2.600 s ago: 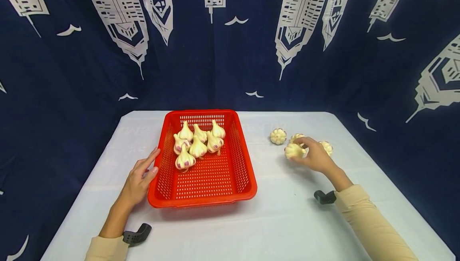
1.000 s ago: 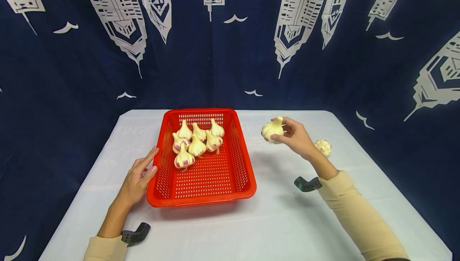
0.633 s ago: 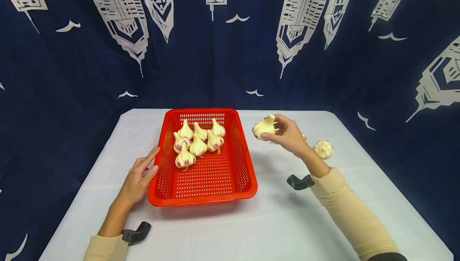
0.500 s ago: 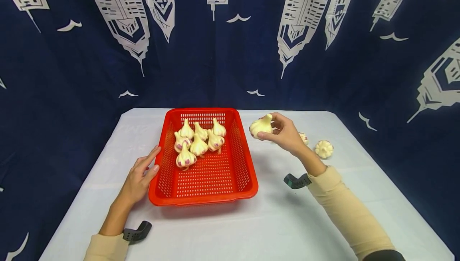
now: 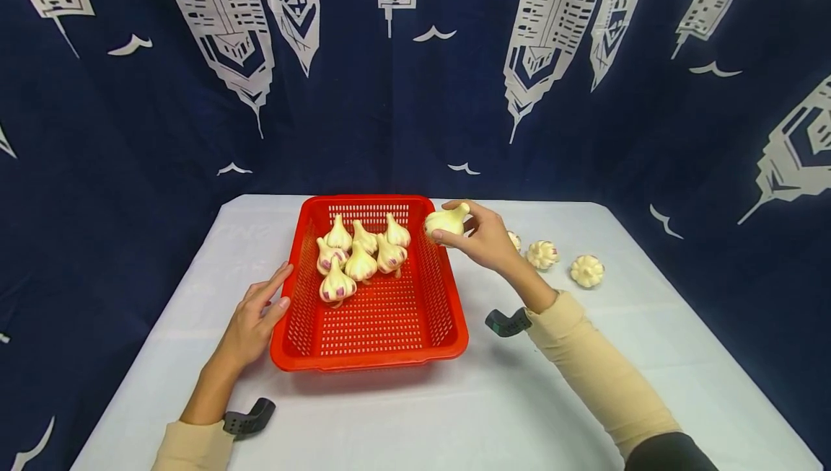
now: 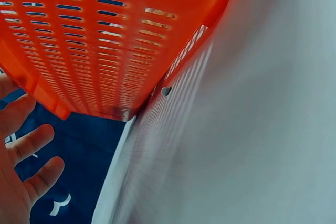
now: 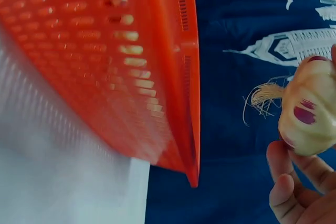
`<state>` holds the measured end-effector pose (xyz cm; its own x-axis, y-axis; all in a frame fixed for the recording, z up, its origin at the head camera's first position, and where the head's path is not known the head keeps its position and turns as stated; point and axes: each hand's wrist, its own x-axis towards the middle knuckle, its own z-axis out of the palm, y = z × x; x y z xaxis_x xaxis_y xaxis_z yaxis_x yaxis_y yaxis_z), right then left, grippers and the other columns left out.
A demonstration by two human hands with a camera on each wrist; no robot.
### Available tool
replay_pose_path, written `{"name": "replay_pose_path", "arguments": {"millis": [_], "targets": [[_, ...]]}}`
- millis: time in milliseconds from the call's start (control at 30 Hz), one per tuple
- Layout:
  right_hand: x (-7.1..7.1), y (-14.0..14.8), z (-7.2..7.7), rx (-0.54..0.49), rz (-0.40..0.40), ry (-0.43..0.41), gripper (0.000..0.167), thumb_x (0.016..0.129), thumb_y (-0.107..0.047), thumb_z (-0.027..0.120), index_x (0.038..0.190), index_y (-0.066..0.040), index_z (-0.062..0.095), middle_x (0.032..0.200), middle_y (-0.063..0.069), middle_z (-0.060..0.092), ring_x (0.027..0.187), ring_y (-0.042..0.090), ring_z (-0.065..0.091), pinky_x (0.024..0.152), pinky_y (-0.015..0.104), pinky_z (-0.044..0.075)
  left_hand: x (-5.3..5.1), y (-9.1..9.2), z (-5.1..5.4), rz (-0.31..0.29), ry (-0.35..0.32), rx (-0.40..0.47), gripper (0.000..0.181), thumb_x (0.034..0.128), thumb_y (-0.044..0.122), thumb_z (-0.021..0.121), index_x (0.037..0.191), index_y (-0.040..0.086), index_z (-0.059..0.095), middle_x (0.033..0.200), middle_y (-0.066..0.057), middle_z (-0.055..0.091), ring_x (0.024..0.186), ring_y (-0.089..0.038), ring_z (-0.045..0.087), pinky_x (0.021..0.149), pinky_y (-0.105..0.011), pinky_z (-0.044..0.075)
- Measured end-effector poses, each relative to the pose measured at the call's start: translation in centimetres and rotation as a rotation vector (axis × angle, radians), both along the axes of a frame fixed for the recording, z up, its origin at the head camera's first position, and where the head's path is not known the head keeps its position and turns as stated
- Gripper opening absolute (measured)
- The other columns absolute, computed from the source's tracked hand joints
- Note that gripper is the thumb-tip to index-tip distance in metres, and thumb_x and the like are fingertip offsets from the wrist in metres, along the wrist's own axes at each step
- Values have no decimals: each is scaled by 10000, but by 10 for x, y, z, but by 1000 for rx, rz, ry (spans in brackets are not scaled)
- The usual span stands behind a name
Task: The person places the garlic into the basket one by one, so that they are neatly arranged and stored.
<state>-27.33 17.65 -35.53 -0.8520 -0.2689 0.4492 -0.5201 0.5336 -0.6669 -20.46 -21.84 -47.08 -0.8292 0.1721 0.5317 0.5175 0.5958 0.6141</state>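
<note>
My right hand (image 5: 485,239) holds a garlic bulb (image 5: 446,221) by finger and thumb, raised over the right rim of the red plastic basket (image 5: 373,363). In the right wrist view that bulb (image 7: 310,108) shows purple patches and a tuft of dry roots. My left hand (image 5: 252,319) touches the basket's left rim with fairly straight fingers; the left wrist view has its fingers (image 6: 32,144) spread beside the slotted wall. Several garlic bulbs (image 5: 360,263) stand stem-up inside the basket, toward the back and left.
To the basket's right, three more garlic bulbs lie on the white table (image 5: 519,399): one partly behind my right hand (image 5: 514,240), a middle one (image 5: 542,254) and a rightmost one (image 5: 587,271). A dark blue printed cloth (image 5: 415,117) hangs behind the table.
My right hand has picked up a garlic bulb from the group on the right, lifted it and carried it left to the basket's rim. My left hand stays at the left rim.
</note>
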Motion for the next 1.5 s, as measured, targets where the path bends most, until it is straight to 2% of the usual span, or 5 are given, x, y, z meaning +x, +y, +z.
{"name": "replay_pose_path", "arguments": {"millis": [367,767,967,1267,1500], "targets": [[-3,-31,6,-15,28,-80,536,822,-255,810,1283,-48,631,1162,127,656,625,238,640,562,283,521,1,1,4,5,-11,-14,527,963,158,566,1478,94,469,1509,-134,440,1144,-275,491,839,-355,398],[-10,-53,7,13,78,-253,484,804,-353,814,1201,-107,688,896,58,693,625,184,634,601,418,548,2,1,5,12,-27,-20,531,967,168,563,1483,98,461,1516,-127,433,1150,-275,487,845,-415,413],[-14,-62,4,0,134,-334,546,789,-325,834,1259,-108,660,934,82,679,625,214,641,641,441,565,1,1,5,8,-29,-13,535,963,168,566,1483,101,462,1516,-122,433,1151,-276,486,844,-442,420],[-15,-75,2,46,181,-315,547,774,-289,841,1251,-84,667,1080,90,665,834,243,614,689,353,535,1,1,3,2,-23,-7,529,962,167,567,1477,93,469,1511,-129,439,1161,-291,487,845,-480,432],[-17,-85,1,27,203,-334,483,778,-205,806,1238,-117,685,1029,72,677,889,243,611,718,373,533,1,0,2,1,-8,-7,517,966,164,562,1471,93,479,1504,-123,451,1159,-279,492,847,-445,438]]}}
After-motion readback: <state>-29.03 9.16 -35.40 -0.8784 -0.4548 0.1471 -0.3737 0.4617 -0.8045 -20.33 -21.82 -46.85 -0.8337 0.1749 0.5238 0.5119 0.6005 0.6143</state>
